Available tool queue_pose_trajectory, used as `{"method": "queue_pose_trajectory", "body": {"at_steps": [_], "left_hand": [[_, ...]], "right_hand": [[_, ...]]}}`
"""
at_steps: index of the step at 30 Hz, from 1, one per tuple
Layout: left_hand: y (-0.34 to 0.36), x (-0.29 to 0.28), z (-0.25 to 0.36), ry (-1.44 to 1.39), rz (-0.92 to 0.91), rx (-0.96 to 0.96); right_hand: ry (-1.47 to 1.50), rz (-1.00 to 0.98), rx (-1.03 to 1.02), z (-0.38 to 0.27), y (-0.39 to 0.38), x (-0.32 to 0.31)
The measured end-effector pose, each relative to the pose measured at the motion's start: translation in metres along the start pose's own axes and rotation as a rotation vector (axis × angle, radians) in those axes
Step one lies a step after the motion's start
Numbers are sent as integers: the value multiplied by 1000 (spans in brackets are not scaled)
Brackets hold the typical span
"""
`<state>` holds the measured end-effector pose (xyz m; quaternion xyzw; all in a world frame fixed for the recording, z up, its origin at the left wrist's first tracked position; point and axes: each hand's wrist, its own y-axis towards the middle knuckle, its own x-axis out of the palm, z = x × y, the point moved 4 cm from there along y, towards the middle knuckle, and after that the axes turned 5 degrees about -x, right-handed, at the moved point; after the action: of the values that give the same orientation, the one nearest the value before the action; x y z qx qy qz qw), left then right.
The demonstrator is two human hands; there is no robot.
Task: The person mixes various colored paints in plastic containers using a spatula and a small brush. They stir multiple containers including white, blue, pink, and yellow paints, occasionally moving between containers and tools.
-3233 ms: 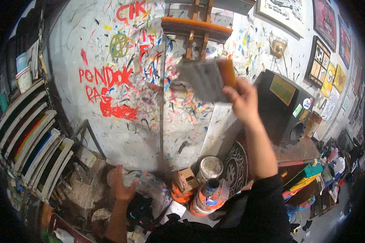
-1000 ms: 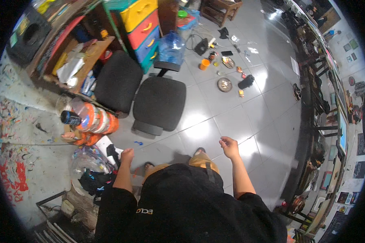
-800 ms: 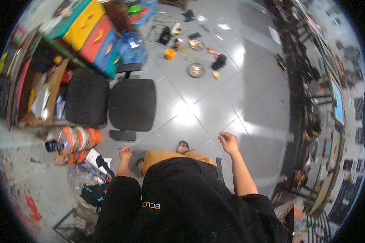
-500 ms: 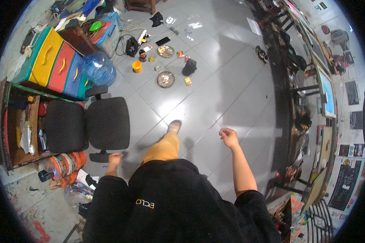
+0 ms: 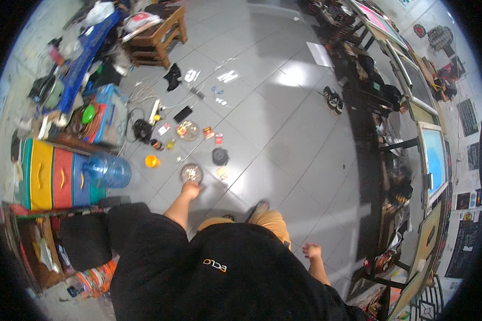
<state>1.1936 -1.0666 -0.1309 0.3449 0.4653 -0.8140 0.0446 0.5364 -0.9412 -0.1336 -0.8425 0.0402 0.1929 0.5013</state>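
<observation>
The grey tiled floor (image 5: pixel 284 176) is flanked at left by a multicoloured drawer unit (image 5: pixel 59 176), beside which a clear blue bottle (image 5: pixel 110 171) is seen. On the tiles a round dish (image 5: pixel 200 172) is set, seen just beyond the fingers of the left hand (image 5: pixel 191 190); whether these are closed or touching it cannot be told. The right hand (image 5: pixel 312 251) is held well apart, its fingers loosely parted. To the left of the dish an orange cup (image 5: pixel 152 161) is placed

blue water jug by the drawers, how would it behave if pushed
The water jug shows no clear waterline, so it may be light for its size. Its rounded body would probably roll if on its side.
</observation>
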Motion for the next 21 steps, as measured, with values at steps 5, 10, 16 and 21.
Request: {"method": "queue_pose_trajectory", "body": {"at_steps": [5,10,16,21], "left_hand": [[103,-25,220,-362,-22,129],[185,-31,296,-137,87,251],[214,-41,210,372,320,251],[288,-56,219,243,56,-342]], "right_hand": [[-486,-55,-1,-62,48,-42],[-753,-118,-126,-253,175,-85],[-1167,-273,-519,-677,375,-53],[-385,-190,-792,-1004,415,36]]}}
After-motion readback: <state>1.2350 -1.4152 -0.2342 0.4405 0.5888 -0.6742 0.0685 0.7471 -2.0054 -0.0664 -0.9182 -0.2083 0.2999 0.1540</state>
